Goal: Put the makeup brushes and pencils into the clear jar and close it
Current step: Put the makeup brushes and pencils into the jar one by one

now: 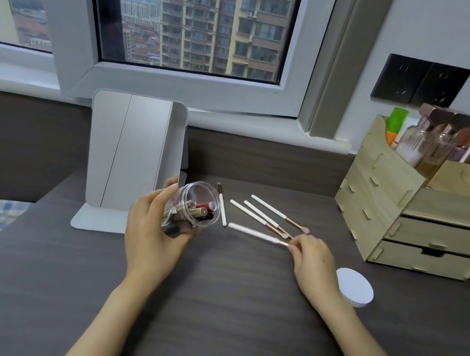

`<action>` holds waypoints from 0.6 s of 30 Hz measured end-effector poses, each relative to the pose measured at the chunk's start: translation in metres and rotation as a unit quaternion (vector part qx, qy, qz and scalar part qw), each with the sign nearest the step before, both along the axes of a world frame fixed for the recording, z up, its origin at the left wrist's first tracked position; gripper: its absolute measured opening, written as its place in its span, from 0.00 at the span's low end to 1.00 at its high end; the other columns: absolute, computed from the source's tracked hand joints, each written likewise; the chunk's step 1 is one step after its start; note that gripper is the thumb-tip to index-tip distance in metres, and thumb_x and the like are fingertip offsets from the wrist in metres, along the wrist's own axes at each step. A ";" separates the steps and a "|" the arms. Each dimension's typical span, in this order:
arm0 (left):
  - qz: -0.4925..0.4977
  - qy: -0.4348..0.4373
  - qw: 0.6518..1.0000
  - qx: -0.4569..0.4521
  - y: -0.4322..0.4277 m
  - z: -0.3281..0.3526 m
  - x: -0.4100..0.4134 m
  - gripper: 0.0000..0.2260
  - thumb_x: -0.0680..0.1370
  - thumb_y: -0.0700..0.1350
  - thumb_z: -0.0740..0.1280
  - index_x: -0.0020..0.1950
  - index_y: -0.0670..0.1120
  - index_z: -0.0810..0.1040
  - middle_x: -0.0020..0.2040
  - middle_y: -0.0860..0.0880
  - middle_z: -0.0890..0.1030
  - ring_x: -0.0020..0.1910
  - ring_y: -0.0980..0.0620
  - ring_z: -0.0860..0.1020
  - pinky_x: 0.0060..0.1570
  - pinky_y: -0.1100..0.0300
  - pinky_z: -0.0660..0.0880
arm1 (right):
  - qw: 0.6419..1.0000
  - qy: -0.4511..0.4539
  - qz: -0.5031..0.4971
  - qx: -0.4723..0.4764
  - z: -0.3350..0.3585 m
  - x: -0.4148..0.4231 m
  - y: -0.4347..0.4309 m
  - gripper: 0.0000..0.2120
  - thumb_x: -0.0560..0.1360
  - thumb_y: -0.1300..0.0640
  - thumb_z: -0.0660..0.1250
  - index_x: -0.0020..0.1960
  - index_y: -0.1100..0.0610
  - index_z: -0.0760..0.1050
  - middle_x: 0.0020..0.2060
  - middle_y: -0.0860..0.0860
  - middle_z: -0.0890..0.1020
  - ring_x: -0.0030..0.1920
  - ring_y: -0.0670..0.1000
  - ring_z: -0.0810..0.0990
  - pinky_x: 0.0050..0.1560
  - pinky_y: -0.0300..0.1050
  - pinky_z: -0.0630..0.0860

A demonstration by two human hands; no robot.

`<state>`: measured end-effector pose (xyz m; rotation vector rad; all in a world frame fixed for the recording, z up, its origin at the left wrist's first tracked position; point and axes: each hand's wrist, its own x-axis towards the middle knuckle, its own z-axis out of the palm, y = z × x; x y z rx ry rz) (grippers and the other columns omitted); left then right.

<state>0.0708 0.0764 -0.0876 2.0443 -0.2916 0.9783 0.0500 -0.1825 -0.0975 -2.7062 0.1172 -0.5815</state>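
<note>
Looking down from the head camera, I see my left hand (151,235) with its grip wrapped around the clear jar (195,207), tilted with its mouth toward the right and pencils inside. My right hand (314,265) pinches the ferrule end of a white-handled brush (252,232); four more brushes (258,218) lie on the worktop (218,316), the white lid (354,288) beside my right wrist

Glossy clear-plastic jar (194,206), matt woodgrain desk (236,303)
</note>
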 end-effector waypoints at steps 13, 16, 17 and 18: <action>-0.020 -0.006 0.999 0.036 -0.002 -0.002 -0.001 0.34 0.59 0.38 0.80 0.63 0.46 0.74 0.59 0.43 0.77 0.56 0.47 0.72 0.55 0.65 0.64 | 0.961 -0.219 0.167 0.011 0.088 -0.048 0.047 0.13 0.73 0.54 0.62 0.37 0.59 0.81 0.29 0.50 0.80 0.33 0.50 0.72 0.36 0.39 0.67; -0.041 -0.022 0.996 0.070 -0.003 -0.005 -0.003 0.34 0.59 0.37 0.79 0.63 0.47 0.72 0.58 0.42 0.76 0.57 0.47 0.71 0.56 0.62 0.65 | 0.954 -0.245 0.159 -0.063 0.085 -0.029 0.065 0.13 0.71 0.53 0.66 0.32 0.59 0.80 0.26 0.51 0.80 0.28 0.53 0.75 0.36 0.41 0.65; -0.049 -0.024 0.995 0.080 -0.003 -0.005 -0.004 0.34 0.59 0.37 0.79 0.63 0.48 0.71 0.58 0.42 0.76 0.57 0.47 0.71 0.56 0.61 0.66 | 0.953 -0.247 0.158 -0.075 0.083 -0.023 0.072 0.11 0.69 0.53 0.69 0.31 0.58 0.79 0.25 0.50 0.79 0.27 0.53 0.75 0.35 0.41 0.66; -0.056 -0.024 0.994 0.086 -0.004 -0.006 -0.005 0.35 0.59 0.38 0.79 0.63 0.48 0.71 0.58 0.42 0.76 0.57 0.47 0.71 0.56 0.60 0.67 | 0.953 -0.246 0.156 -0.079 0.081 -0.018 0.077 0.11 0.67 0.53 0.70 0.29 0.58 0.77 0.24 0.50 0.79 0.26 0.53 0.76 0.33 0.41 0.67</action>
